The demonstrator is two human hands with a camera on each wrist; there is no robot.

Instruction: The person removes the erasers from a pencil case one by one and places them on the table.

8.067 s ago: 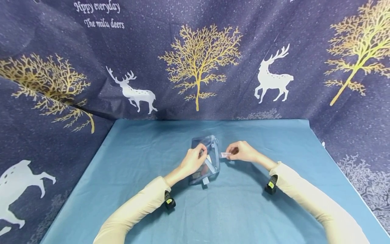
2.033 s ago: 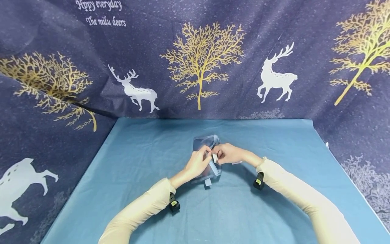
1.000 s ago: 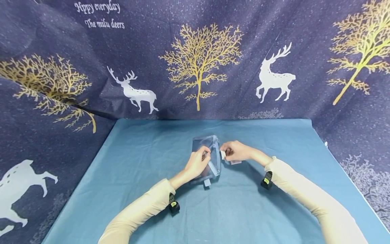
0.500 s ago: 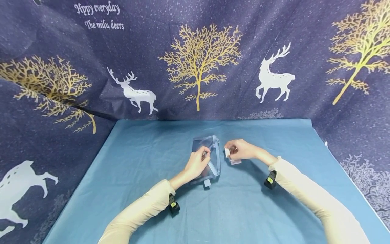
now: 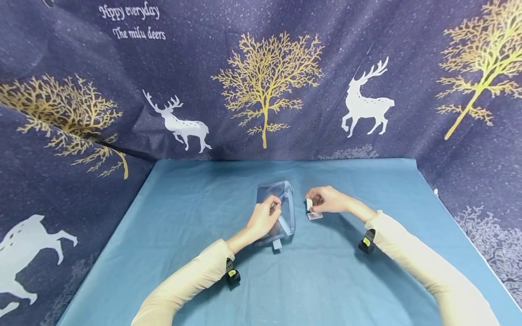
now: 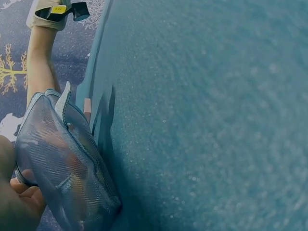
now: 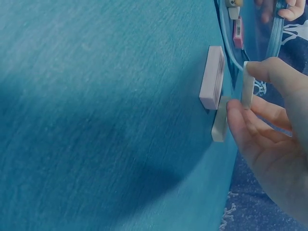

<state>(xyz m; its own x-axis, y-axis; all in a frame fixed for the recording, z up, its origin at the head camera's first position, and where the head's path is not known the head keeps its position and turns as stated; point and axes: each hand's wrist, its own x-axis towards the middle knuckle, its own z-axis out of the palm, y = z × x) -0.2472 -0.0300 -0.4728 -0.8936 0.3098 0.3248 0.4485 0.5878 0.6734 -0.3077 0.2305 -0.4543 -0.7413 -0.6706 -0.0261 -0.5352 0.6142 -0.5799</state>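
In the head view, my left hand point(image 5: 261, 218) grips the upper edge of a translucent blue mesh zipper pouch point(image 5: 267, 188), holding its mouth toward the right. The left wrist view shows the pouch point(image 6: 62, 159) from the side, with blurred contents behind the mesh. My right hand point(image 5: 329, 200) is just right of the pouch. It pinches a small white eraser point(image 7: 247, 86) between thumb and fingers, above the cloth. Below those fingers lie a pale pink block point(image 7: 211, 79), like an eraser, and a cream block point(image 7: 220, 120).
Inside the pouch mouth, a pink block with a label point(image 7: 238, 32) and a small item with a yellowish top point(image 7: 234, 6) show. A blue cloth point(image 5: 326, 280) covers the table. Behind it hangs a dark blue curtain point(image 5: 228, 127) with deer and trees.
The pale pink block, earlier in my right hand, now lies on the cloth. My right hand went to the pouch mouth and moved back right with the white eraser. The left hand barely moved.
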